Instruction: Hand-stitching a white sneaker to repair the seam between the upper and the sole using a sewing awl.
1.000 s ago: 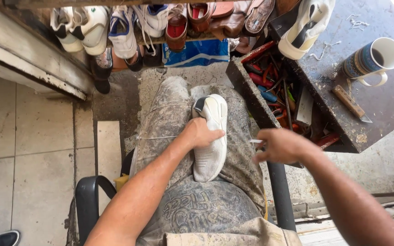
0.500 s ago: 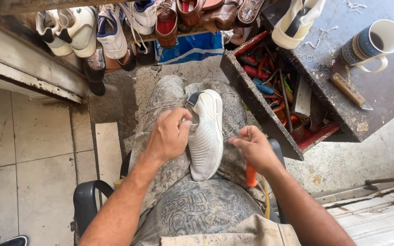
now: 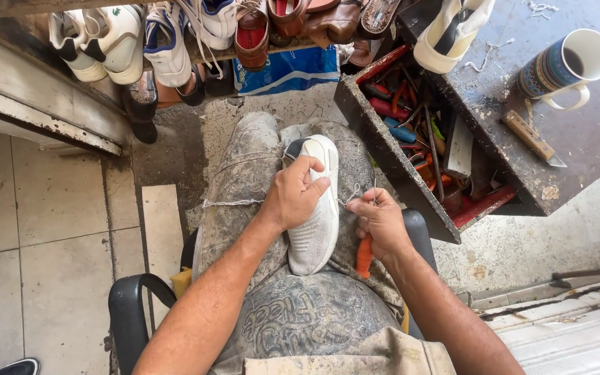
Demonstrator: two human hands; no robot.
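A seated person worked on a white knit sneaker (image 3: 316, 208) laid lengthwise along the lap, its toe toward the body and its dark-lined heel opening pointing away toward the shelf. The left hand (image 3: 293, 196) lay on top of the shoe, fingers (image 3: 312, 175) curled over its side near the opening and pressing it down against the stained, grey work trousers (image 3: 244, 180). Just beside the shoe, the right hand (image 3: 378, 221) was closed in a pinch on a thin pale thread (image 3: 351, 196) that ran from the fingertips to the edge of the sneaker; an orange tool handle (image 3: 364, 255) showed below that hand, though whether the hand gripped it could not be told. To the person's right stood an open, red-lined tool tray (image 3: 411, 173) crowded with pliers, screwdrivers and other hand tools, set against a worn, dark tabletop (image 3: 592, 132) that carried a patterned mug (image 3: 565, 66), a knife with a wooden handle (image 3: 530, 137) and a cream-coloured shoe (image 3: 446, 31). Ahead, a low shelf (image 3: 50, 104) held a row of footwear, white sneakers (image 3: 105, 38) at one end and brown leather shoes (image 3: 300, 17) at the other, above a blue plastic bag (image 3: 286, 69). The black armrest of the chair (image 3: 130, 305) curved out over the tiled floor (image 3: 43, 229).
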